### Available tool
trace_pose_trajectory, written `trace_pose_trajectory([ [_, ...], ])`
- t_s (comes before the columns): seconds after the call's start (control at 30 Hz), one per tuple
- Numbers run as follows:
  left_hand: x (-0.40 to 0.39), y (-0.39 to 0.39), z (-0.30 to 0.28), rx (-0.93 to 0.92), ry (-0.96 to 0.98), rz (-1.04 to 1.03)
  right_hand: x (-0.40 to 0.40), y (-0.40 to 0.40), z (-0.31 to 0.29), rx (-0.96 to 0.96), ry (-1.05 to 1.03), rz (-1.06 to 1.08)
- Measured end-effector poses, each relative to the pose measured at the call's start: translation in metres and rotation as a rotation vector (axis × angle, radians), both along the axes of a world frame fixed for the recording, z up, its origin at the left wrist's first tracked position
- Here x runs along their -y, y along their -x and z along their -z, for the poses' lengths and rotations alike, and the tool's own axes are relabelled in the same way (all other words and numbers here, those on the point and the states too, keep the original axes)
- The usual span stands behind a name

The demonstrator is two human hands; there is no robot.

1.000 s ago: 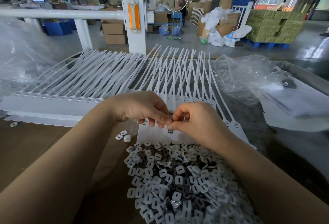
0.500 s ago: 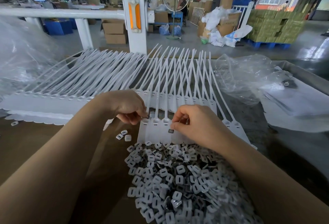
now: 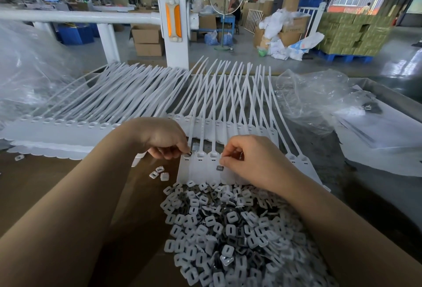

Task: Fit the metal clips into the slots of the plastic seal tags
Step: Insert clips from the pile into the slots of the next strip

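Observation:
A strip of white plastic seal tags [image 3: 201, 170] lies in front of me, its long tails fanning away. My left hand [image 3: 163, 137] pinches a small dark metal clip [image 3: 189, 154] at the slot of the leftmost tag. My right hand [image 3: 247, 161] is curled over the tags further right, fingertips together by a tag head; whether it holds a clip is hidden. One metal clip [image 3: 219, 168] lies loose on a tag flag below its fingers. A big heap of white-and-metal clips [image 3: 228, 229] covers the near table.
More joined tag strips [image 3: 75, 127] lie to the left. Three stray clips [image 3: 158, 172] sit on the brown table [image 3: 34, 184]. Crumpled clear plastic bags [image 3: 319, 101] lie right and far left. A white post and rail [image 3: 173, 24] stands behind.
My left hand moved away from my right hand to the left and now holds a clip at the leftmost tag's slot. My right hand stayed over the tags.

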State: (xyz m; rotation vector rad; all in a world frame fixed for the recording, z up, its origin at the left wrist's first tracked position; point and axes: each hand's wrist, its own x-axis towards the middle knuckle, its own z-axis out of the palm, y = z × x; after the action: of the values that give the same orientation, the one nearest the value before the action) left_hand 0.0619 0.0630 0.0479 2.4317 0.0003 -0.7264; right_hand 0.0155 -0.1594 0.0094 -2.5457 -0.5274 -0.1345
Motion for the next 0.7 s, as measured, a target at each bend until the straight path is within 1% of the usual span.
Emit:
trace_pose_trajectory([
  [0.2, -0.0003, 0.0012, 0.0003, -0.007, -0.083, 0.056, -0.0004, 0.0010, -0.0009, -0.004, 0.009, -0.005],
  [0.57, 0.0026, 0.0003, 0.0013, -0.016, -0.143, 0.095, -0.0010, -0.0004, 0.0001, -0.004, 0.016, -0.006],
  [0.7, 0.0012, -0.0009, 0.0018, -0.024, -0.129, 0.100, -0.0007, 0.0001, 0.0007, -0.005, 0.011, -0.010],
])
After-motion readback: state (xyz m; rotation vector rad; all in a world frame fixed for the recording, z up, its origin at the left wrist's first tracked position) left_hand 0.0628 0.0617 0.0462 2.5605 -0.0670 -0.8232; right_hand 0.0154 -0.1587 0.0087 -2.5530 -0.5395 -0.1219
